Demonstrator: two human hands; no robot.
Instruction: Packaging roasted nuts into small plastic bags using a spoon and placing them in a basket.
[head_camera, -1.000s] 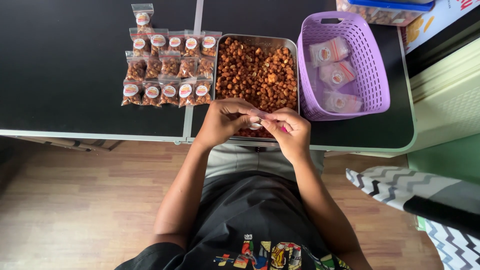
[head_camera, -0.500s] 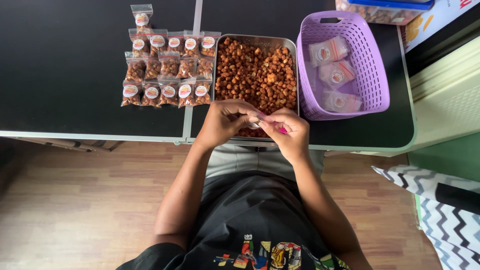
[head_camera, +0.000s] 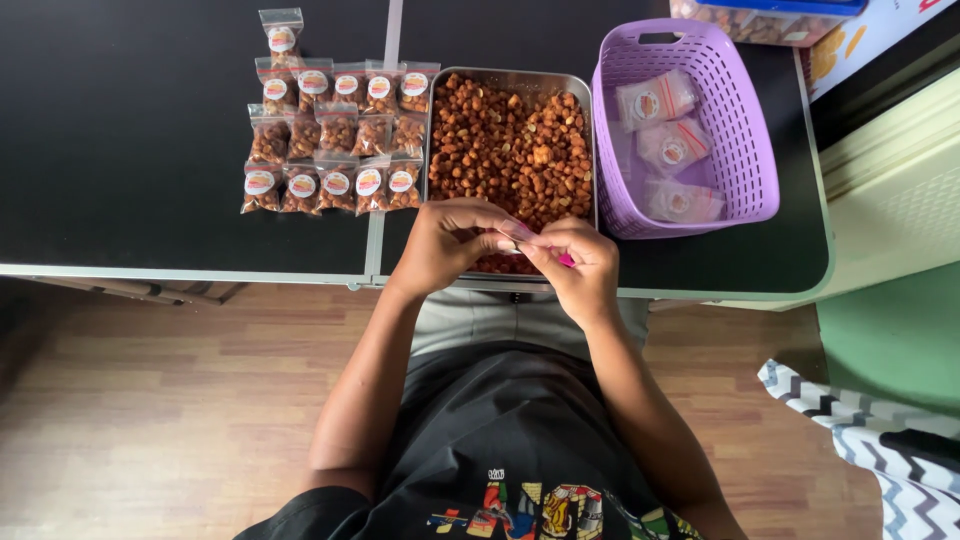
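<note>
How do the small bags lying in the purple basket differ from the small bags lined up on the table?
The bags in the basket look flat, pale and empty; the bags on the table bulge with brown nuts. The basket bags lie loosely, three visible, while the table bags form neat rows and are many more. Both are small clear plastic bags with a round label.

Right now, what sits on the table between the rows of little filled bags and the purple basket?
In the head view, a metal tray heaped with brown roasted nuts lies between the filled bags and the purple basket.
</note>
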